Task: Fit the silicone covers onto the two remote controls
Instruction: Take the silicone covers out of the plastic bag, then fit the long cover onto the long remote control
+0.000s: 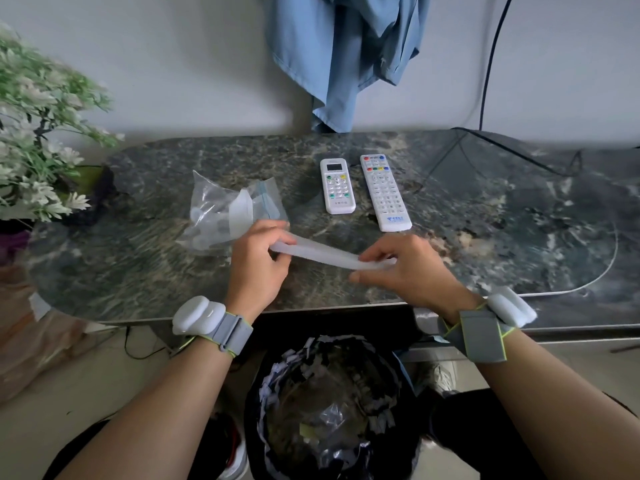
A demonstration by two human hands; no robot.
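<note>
Silicone cover (322,252), translucent and long, was held stretched between both hands above the near edge of the table (485,237), apparently so that its opening could be found before fitting. The left hand (258,261) was closed on the cover's left end, fingers curled round it, wrist bent inward. The right hand (405,268) was pinched on the right end, thumb underneath, fingers on top. Two remotes, a short remote (337,186) and a long remote (385,192), were laid face up just beyond the cover, side by side and bare, presumably kept within reach. A clear bag (228,209), left of the short remote, appeared to contain further silicone pieces.
</note>
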